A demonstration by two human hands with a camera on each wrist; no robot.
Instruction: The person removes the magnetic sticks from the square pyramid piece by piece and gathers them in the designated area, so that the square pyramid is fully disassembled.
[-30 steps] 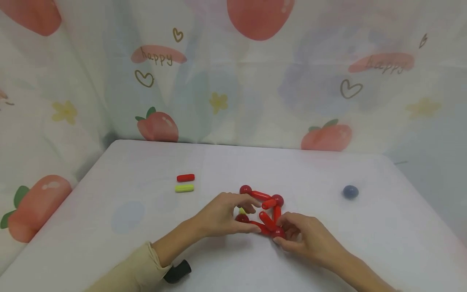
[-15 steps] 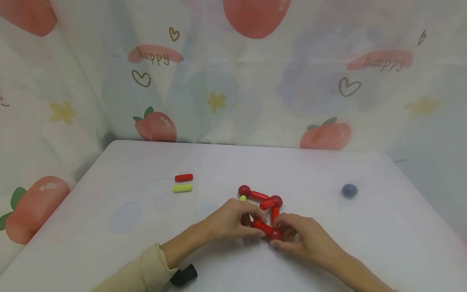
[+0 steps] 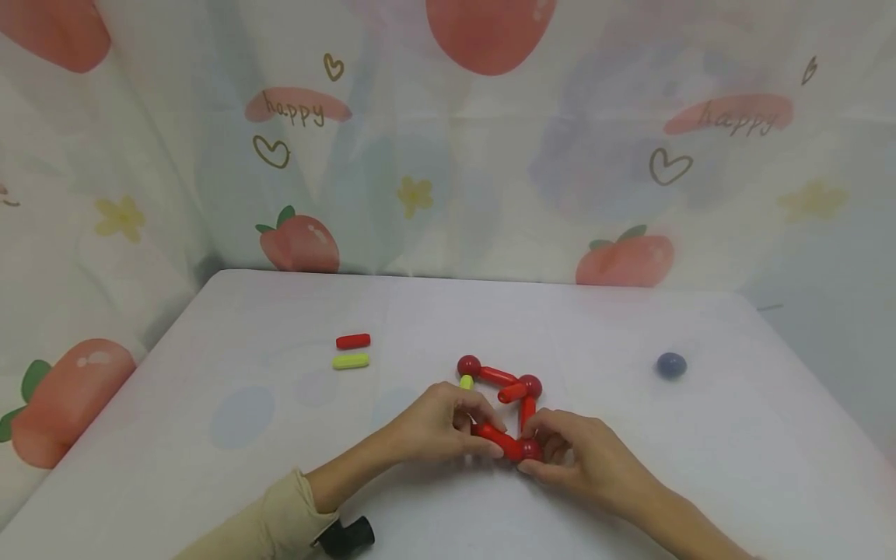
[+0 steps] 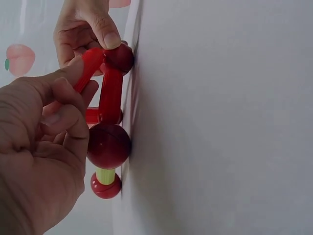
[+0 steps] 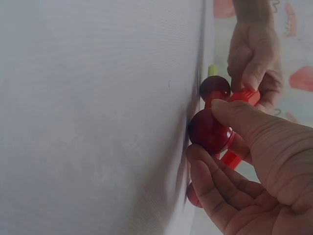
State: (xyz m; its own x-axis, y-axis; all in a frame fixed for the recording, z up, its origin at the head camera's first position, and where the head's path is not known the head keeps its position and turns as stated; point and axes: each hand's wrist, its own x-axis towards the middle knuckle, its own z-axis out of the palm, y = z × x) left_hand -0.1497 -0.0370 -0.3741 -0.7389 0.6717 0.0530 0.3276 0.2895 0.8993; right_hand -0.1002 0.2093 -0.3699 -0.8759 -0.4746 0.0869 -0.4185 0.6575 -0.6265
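Note:
On the white table lies a four-sided frame of dark red balls and short rods. My left hand (image 3: 441, 426) pinches a red rod (image 4: 91, 62) that slants up from the near right ball (image 5: 210, 131). My right hand (image 3: 584, 455) grips that same ball between thumb and fingers. Another red rod (image 4: 111, 93) links it to the near left ball (image 4: 108, 146), which my left hand hides in the head view. At the back, a far left ball (image 3: 469, 365) and a far right ball (image 3: 532, 386) are joined by a rod (image 3: 498, 376). A yellow-green rod (image 3: 466, 382) forms the left side.
A loose red rod (image 3: 353, 341) and a yellow-green rod (image 3: 351, 361) lie further back on the left. Off to the right sits a blue ball (image 3: 671, 365). A black device (image 3: 348, 537) is at my left sleeve. A patterned cloth (image 3: 448, 155) hangs behind the table.
My left hand has moved right and slightly nearer, and taken hold of the slanting red rod, which now leans lower toward the left. My right hand keeps its grip on the ball.

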